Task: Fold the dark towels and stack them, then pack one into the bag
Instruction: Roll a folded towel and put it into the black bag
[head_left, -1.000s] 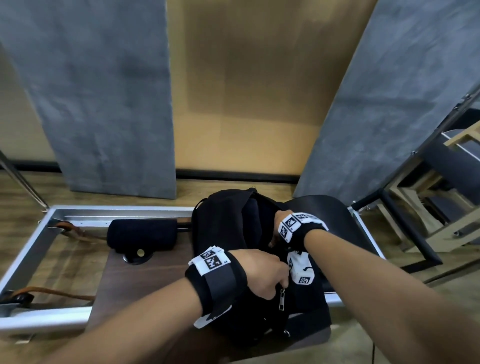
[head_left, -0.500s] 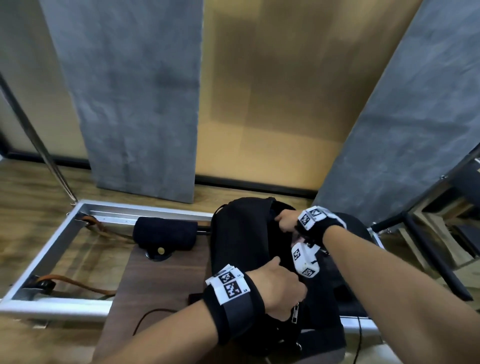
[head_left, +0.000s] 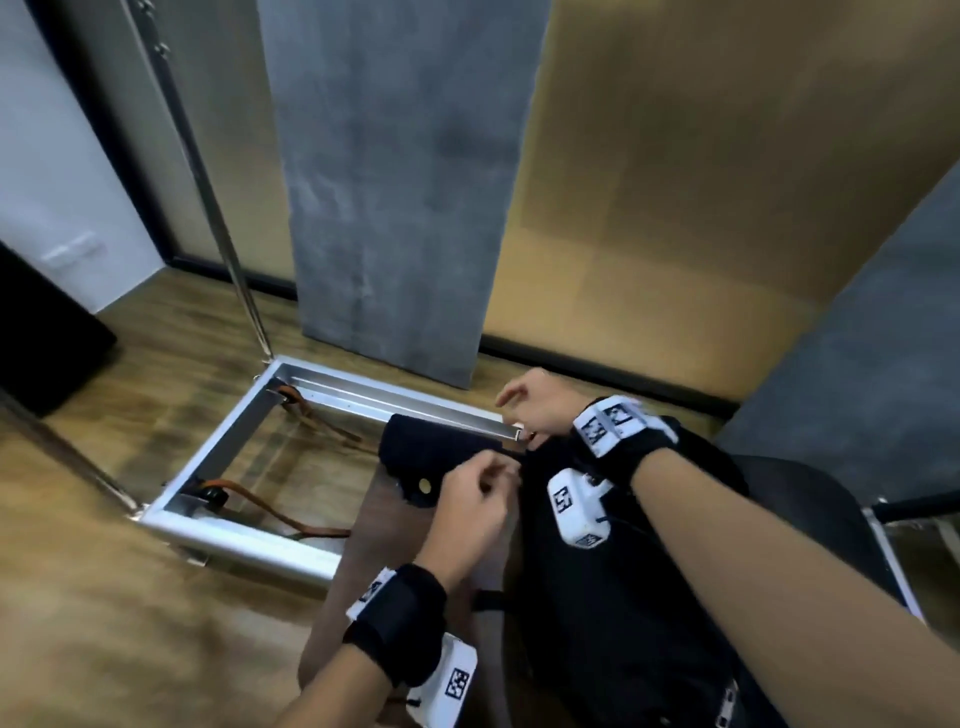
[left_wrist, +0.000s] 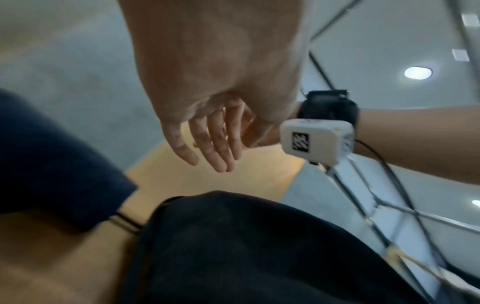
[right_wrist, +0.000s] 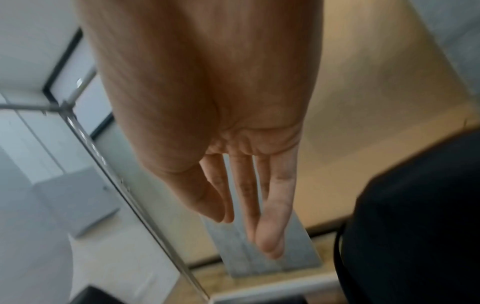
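Observation:
The black bag (head_left: 649, 597) lies on the brown board (head_left: 384, 525); it also shows in the left wrist view (left_wrist: 246, 246) and the right wrist view (right_wrist: 415, 226). A dark navy folded bundle, seemingly a towel (head_left: 431, 452), sits just left of the bag's top and appears in the left wrist view (left_wrist: 52, 160). My left hand (head_left: 475, 499) hovers between bundle and bag, its fingers (left_wrist: 207, 148) relaxed and holding nothing. My right hand (head_left: 535, 405) is raised above the bag's top, its fingers (right_wrist: 249, 205) straight and empty.
An aluminium frame (head_left: 332, 395) with brown straps (head_left: 291, 519) lies on the wooden floor to the left. Grey panels (head_left: 400, 182) lean on the wall behind. A thin metal pole (head_left: 208, 176) rises at the left, and a black seat (head_left: 810, 499) is at the right.
Both hands have come off the bag's zip opening and moved up and left toward the navy bundle. The head view has swung left, and the bag's mouth no longer gapes.

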